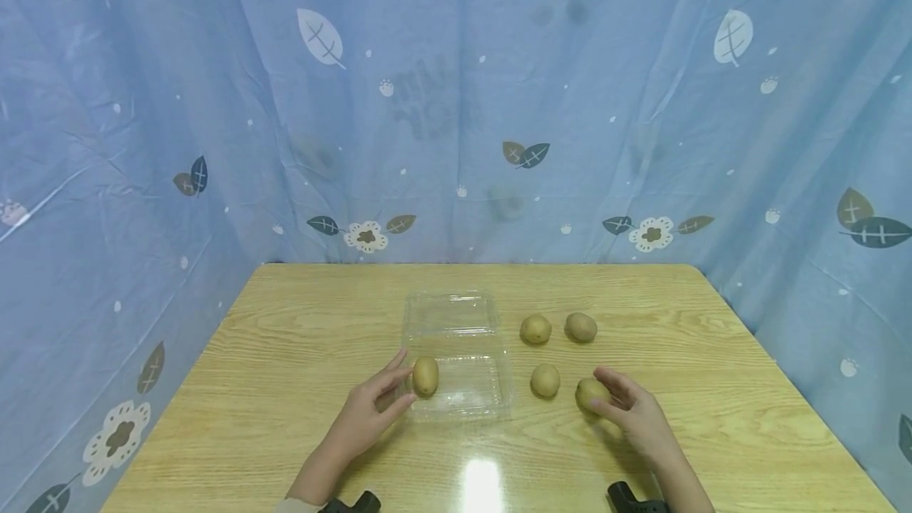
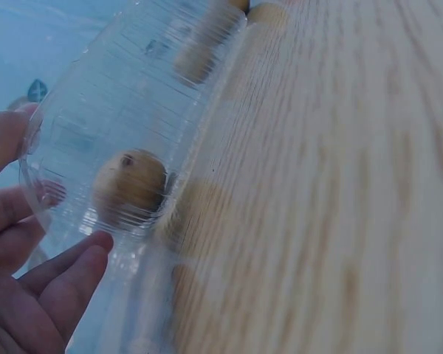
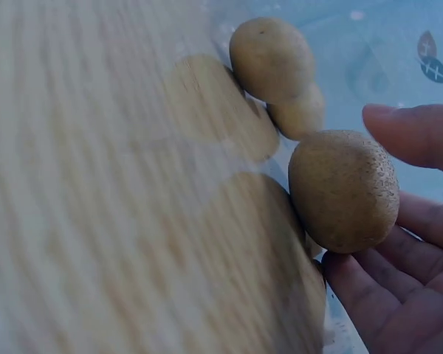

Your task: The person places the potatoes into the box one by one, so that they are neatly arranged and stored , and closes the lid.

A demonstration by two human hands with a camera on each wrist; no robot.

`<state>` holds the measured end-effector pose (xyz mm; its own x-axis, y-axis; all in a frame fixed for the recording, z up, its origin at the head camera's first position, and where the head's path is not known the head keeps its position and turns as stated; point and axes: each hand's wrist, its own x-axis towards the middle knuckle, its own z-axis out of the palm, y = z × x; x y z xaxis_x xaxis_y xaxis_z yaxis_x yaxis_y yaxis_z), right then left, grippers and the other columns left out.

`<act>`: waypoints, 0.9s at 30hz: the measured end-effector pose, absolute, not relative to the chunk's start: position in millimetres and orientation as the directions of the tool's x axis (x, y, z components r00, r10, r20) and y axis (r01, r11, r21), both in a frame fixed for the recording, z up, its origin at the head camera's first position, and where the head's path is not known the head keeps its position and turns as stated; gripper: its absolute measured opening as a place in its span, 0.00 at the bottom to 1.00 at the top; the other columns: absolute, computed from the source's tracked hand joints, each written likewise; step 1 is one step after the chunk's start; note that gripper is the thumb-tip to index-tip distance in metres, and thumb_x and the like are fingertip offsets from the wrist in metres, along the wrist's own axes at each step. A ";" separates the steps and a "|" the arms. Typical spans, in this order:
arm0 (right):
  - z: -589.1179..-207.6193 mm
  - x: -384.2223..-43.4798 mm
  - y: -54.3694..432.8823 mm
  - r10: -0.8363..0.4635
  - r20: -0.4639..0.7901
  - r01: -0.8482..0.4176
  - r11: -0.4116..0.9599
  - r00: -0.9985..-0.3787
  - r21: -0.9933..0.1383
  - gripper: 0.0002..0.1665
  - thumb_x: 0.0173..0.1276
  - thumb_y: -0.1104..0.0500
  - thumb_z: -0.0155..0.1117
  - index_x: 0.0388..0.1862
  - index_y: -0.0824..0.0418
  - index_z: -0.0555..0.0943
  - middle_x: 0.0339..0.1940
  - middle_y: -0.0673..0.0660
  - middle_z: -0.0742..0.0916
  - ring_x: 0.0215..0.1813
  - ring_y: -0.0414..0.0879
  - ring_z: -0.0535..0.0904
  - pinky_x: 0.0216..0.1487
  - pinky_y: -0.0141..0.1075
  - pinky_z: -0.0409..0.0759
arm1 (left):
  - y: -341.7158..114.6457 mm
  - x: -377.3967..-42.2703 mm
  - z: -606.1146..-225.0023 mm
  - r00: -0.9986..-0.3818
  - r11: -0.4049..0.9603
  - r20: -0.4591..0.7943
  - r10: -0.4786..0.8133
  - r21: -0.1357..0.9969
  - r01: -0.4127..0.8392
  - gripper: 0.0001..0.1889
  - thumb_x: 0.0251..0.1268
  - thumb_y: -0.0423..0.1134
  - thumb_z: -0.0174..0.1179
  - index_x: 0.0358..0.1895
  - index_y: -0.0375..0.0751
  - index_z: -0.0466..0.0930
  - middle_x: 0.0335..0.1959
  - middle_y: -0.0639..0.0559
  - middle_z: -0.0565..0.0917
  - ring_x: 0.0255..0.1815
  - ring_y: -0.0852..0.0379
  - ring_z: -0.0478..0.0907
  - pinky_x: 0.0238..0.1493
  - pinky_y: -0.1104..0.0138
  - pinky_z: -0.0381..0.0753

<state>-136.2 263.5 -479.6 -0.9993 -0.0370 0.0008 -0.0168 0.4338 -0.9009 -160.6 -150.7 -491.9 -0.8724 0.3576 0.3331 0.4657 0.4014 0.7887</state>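
Observation:
A clear plastic clamshell box [image 1: 466, 386] lies opened out on the table, with one potato [image 1: 425, 376] at the left side of its near half. Beside that left wall is my left hand [image 1: 370, 410], its fingers spread. In the left wrist view, fingertips [image 2: 100, 247] are right at the box's ribbed wall, the potato showing through the plastic. My right hand [image 1: 634, 414] is around the nearest loose potato [image 1: 590, 394], which sits on the table. In the right wrist view, a gap shows between thumb [image 3: 410, 133] and potato, while other fingertips are close at its underside.
Three more potatoes lie between the box and my right hand: one at the back [image 1: 536, 329], one back right [image 1: 581, 327] and one nearer [image 1: 545, 381]. The wooden table [image 1: 299, 331] ends at a blue patterned curtain [image 1: 456, 141] behind and at the sides.

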 end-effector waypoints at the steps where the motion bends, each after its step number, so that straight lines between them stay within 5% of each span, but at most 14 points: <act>1: -480.1 -136.4 263.4 -0.039 -0.004 -0.014 0.437 -0.999 -0.899 0.38 0.67 0.54 0.62 0.68 0.72 0.62 0.68 0.70 0.69 0.69 0.65 0.64 0.66 0.48 0.73 | -150.8 -160.8 -492.3 -0.870 0.402 0.339 0.359 0.785 0.471 0.23 0.66 0.44 0.59 0.59 0.32 0.74 0.73 0.45 0.60 0.68 0.42 0.65 0.62 0.60 0.75; 9: -483.0 -137.7 263.5 -0.048 -0.063 0.038 0.409 -0.997 -0.912 0.38 0.66 0.57 0.63 0.69 0.70 0.61 0.68 0.71 0.69 0.66 0.64 0.69 0.61 0.37 0.79 | -150.2 -160.2 -491.0 -0.871 0.402 0.338 0.357 0.786 0.469 0.23 0.66 0.43 0.59 0.59 0.32 0.74 0.73 0.43 0.60 0.68 0.42 0.65 0.61 0.60 0.75; 27: -484.3 -136.6 262.4 -0.072 -0.036 0.005 0.393 -0.997 -0.920 0.36 0.64 0.63 0.64 0.67 0.73 0.63 0.63 0.75 0.72 0.60 0.64 0.75 0.53 0.32 0.83 | -148.9 -159.9 -490.8 -0.880 0.404 0.326 0.346 0.795 0.453 0.22 0.66 0.43 0.59 0.58 0.34 0.75 0.72 0.43 0.61 0.67 0.42 0.66 0.62 0.61 0.75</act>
